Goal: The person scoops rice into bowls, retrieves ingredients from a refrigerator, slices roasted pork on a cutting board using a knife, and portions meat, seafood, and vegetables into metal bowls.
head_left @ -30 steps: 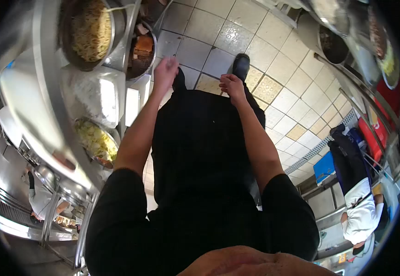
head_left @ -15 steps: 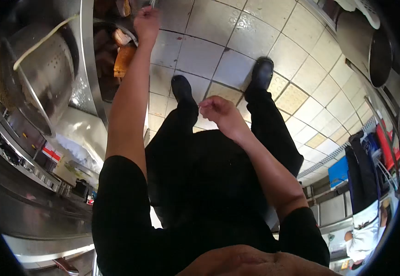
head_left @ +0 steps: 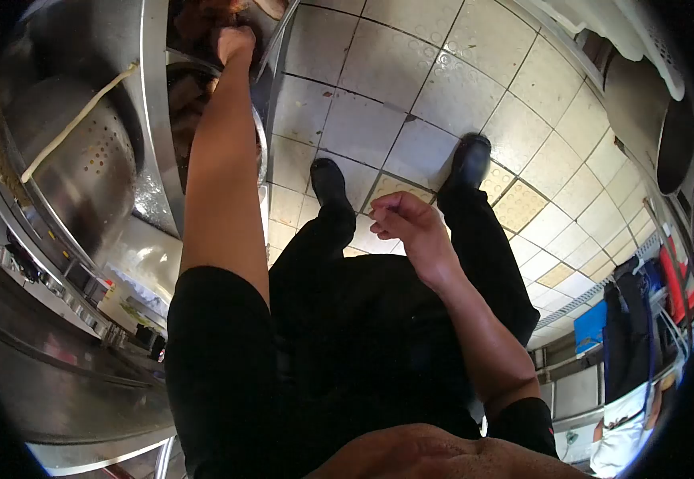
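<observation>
Food [head_left: 197, 25] lies just beside the fingers [head_left: 235, 33] of the left hand [head_left: 238, 46].

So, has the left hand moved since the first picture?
Yes: the left hand has gone leftward, from the floor side of the counter edge to over the food.
</observation>
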`<state>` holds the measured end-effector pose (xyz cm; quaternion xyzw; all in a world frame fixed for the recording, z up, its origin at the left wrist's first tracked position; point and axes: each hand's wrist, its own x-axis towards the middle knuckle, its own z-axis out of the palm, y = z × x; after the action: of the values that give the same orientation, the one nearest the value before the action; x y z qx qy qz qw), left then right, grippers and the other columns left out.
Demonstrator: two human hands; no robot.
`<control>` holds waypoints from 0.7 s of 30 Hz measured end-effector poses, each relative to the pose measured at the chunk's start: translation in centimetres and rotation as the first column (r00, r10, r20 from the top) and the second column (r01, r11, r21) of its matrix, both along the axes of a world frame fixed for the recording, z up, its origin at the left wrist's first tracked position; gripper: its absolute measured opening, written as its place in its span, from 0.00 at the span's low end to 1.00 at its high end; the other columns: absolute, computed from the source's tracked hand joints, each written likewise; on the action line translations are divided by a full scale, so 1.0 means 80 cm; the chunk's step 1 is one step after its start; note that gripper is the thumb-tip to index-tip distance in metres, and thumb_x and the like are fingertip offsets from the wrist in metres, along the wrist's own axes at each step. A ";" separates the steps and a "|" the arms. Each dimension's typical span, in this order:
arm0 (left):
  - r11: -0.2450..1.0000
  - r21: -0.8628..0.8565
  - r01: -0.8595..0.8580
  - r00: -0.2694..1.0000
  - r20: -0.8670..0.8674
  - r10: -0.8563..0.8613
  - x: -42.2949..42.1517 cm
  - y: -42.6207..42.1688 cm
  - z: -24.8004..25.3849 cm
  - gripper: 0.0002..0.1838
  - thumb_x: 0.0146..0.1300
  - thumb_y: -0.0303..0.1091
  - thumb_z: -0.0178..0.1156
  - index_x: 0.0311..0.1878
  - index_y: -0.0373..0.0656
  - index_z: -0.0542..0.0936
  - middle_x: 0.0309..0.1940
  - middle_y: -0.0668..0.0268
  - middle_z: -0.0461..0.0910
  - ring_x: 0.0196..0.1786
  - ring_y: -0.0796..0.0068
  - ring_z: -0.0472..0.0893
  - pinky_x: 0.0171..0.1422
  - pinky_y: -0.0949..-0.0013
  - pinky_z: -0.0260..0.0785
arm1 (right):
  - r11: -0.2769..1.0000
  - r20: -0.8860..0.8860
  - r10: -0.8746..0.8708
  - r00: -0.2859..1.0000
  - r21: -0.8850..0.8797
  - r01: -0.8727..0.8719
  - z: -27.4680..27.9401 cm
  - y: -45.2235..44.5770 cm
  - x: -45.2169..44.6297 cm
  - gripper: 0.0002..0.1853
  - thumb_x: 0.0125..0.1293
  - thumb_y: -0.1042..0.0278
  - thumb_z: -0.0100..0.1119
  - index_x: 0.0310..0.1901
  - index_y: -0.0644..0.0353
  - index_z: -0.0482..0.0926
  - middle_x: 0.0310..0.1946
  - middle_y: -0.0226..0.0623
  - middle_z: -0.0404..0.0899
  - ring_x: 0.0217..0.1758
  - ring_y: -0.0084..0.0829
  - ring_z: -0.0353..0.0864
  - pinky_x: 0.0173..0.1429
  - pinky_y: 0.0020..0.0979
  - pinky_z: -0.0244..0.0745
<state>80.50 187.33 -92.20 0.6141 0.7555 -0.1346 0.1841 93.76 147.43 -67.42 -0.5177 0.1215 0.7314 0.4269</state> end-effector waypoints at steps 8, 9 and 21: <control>0.953 -0.060 -0.296 0.793 0.540 0.280 0.036 0.002 -0.023 0.38 0.51 0.48 0.70 0.59 0.29 0.71 0.54 0.53 0.74 0.55 0.61 0.76 0.57 0.60 0.70 | 0.998 -0.061 -0.070 0.996 -0.001 0.070 -0.004 0.012 0.004 0.11 0.67 0.65 0.59 0.46 0.63 0.77 0.38 0.31 0.80 0.39 0.22 0.79 0.48 0.25 0.74; 0.974 -0.049 -0.221 0.871 0.440 0.220 0.063 -0.013 0.011 0.45 0.49 0.54 0.71 0.61 0.28 0.67 0.57 0.52 0.72 0.58 0.61 0.74 0.58 0.61 0.70 | 0.997 -0.066 -0.075 0.995 -0.001 0.075 -0.004 0.012 0.003 0.11 0.67 0.65 0.59 0.46 0.63 0.77 0.38 0.31 0.80 0.39 0.22 0.79 0.48 0.25 0.74; 0.994 0.014 -0.113 0.896 0.435 0.096 0.041 -0.005 -0.008 0.35 0.44 0.48 0.73 0.50 0.35 0.71 0.45 0.58 0.78 0.45 0.65 0.80 0.48 0.60 0.73 | 0.993 -0.045 -0.092 0.995 0.068 0.095 0.003 0.016 0.012 0.10 0.67 0.67 0.59 0.46 0.63 0.77 0.37 0.32 0.79 0.39 0.22 0.79 0.48 0.24 0.74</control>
<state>83.81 186.95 -92.86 0.5907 0.7300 0.0298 0.3424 94.69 148.71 -67.16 -0.4807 0.1289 0.7251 0.4760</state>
